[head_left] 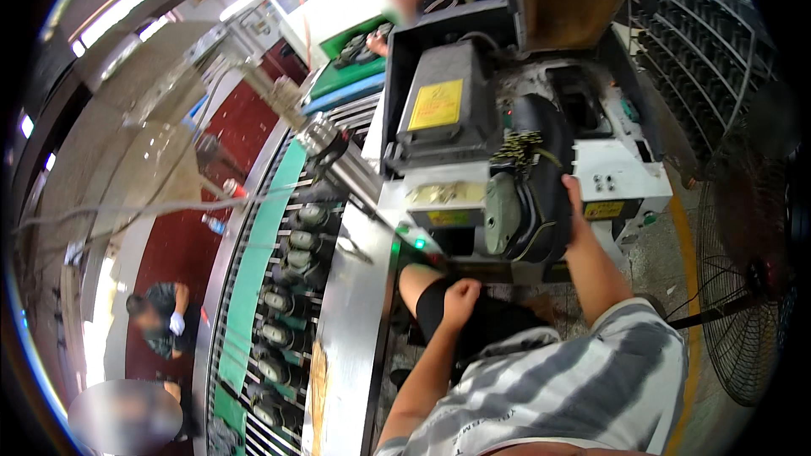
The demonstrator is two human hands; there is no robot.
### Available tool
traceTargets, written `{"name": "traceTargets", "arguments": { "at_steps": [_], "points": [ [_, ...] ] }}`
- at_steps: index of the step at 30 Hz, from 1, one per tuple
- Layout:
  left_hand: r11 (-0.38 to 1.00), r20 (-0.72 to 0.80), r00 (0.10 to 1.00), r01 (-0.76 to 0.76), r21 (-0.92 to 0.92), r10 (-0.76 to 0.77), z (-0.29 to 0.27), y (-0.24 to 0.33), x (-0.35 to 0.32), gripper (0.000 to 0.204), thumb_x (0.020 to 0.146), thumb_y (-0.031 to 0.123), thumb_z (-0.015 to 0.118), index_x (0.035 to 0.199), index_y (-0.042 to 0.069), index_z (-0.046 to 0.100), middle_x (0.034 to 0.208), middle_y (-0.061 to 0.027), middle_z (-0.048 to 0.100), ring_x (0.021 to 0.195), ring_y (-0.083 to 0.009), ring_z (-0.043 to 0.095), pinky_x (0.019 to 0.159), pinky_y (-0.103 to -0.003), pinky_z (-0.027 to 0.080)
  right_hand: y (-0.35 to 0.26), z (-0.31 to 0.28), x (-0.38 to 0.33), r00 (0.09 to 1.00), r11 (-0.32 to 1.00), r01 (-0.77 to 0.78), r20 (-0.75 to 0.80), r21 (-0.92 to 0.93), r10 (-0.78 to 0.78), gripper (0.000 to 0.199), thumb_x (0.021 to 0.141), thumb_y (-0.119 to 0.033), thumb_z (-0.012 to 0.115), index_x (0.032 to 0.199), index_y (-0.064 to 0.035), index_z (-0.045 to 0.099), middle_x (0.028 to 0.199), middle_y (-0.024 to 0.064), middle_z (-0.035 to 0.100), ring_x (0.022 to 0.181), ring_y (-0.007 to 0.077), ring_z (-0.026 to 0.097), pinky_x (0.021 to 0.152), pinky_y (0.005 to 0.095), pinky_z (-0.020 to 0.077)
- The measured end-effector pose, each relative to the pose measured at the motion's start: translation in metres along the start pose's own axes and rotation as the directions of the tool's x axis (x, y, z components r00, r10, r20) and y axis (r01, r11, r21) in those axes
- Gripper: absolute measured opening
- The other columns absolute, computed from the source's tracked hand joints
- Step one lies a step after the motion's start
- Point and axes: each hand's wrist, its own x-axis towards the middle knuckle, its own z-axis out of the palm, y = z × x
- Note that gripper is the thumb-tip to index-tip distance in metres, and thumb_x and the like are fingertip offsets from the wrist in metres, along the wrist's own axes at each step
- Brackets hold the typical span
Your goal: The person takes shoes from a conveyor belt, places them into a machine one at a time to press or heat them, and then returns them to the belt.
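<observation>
1. Head view shows my right hand (pixel 576 213) pressed on the far side of a black shoe (pixel 541 177) that sits in the machine (pixel 473 118) before me; my fingers wrap round its heel end, closed on it, though the fingertips are hidden behind the upper.
2. My left hand (pixel 462 294) hangs low by my knee, curled into a loose fist with nothing in it; it touches no part of the machine.
3. That shoe stands on its toe, sole side toward me, lodged between the grey housing with the yellow label (pixel 437 104) and the white panel (pixel 621 177); a grey pad (pixel 502 213) presses against its lower half.
4. I judge it light enough for one hand, and fairly stiff, as it seems to be stretched over a form inside; the upper looks soft and smooth, so it could slip or scuff under a hard pinch.
5. Best hold, to my mind, is where I have it: round the heel and the edge of the sole, palm flat, thumb on the rim; the laces (pixel 521 150) near the top are no place to pull.
6. More shoes ride the conveyor (pixel 291 287) at my left, well apart from both hands.
</observation>
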Motion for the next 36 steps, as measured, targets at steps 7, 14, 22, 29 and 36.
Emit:
{"name": "traceTargets", "arguments": {
  "at_steps": [7,14,22,29,36],
  "points": [
    [0.866,-0.006,0.976,-0.191,0.463,0.218,0.027,0.021,0.019,0.010,0.080,0.014,0.068,0.084,0.005,0.069,0.077,-0.0130,0.067,0.067,-0.0272,0.066,0.063,-0.033,0.052,-0.212,-0.028,0.086,0.647,0.179,0.298,0.061,-0.938,-0.760,0.096,0.070,-0.035,0.075,0.149,-0.0079,0.029,0.128,0.0152,0.056,0.110,0.0222,0.058,0.092,0.0342,0.0473],
    [0.900,-0.111,0.980,-0.102,0.424,0.163,0.017,0.008,0.033,0.013,0.079,0.015,0.067,0.084,0.004,0.070,0.076,-0.0141,0.066,0.067,-0.0298,0.065,0.063,-0.036,0.052,-0.281,-0.013,0.208,0.687,-0.384,-0.502,-0.087,-0.775,-0.722,0.109,0.055,-0.051,0.075,0.148,-0.0127,0.032,0.135,0.0199,0.053,0.123,0.0339,0.053,0.101,0.0401,0.0426],
    [0.943,-0.174,0.985,0.045,0.328,0.014,0.010,0.013,0.032,0.015,0.082,0.016,0.065,0.087,0.002,0.070,0.074,-0.0141,0.068,0.066,-0.0230,0.067,0.064,-0.031,0.051,-0.262,-0.057,0.247,0.688,-0.392,-0.663,-0.312,-0.638,-0.656,0.098,0.063,-0.051,0.072,0.146,-0.0111,0.036,0.140,0.0185,0.048,0.127,0.0295,0.050,0.102,0.0415,0.0418],
    [0.908,-0.156,0.988,0.068,0.412,-0.003,0.021,0.013,0.042,0.017,0.082,0.019,0.065,0.087,0.004,0.070,0.076,-0.0157,0.067,0.072,-0.0290,0.068,0.068,-0.033,0.052,-0.244,-0.071,0.210,0.785,-0.602,-0.564,-0.143,-0.565,-0.603,0.077,0.086,-0.057,0.053,0.142,-0.0055,0.040,0.136,0.0165,0.052,0.127,0.0318,0.048,0.102,0.0432,0.0413],
    [0.962,0.170,0.985,-0.014,0.272,-0.033,0.050,-0.004,0.056,0.021,0.084,0.020,0.066,0.093,0.001,0.069,0.083,-0.0139,0.069,0.076,-0.0218,0.068,0.069,-0.031,0.051,-0.159,-0.135,-0.001,0.533,-0.466,0.103,0.445,-0.879,-0.720,0.035,0.080,-0.011,0.070,0.111,0.0013,0.059,0.102,0.0152,0.063,0.093,0.0278,0.062,0.082,0.0363,0.0479]
  ]
}}
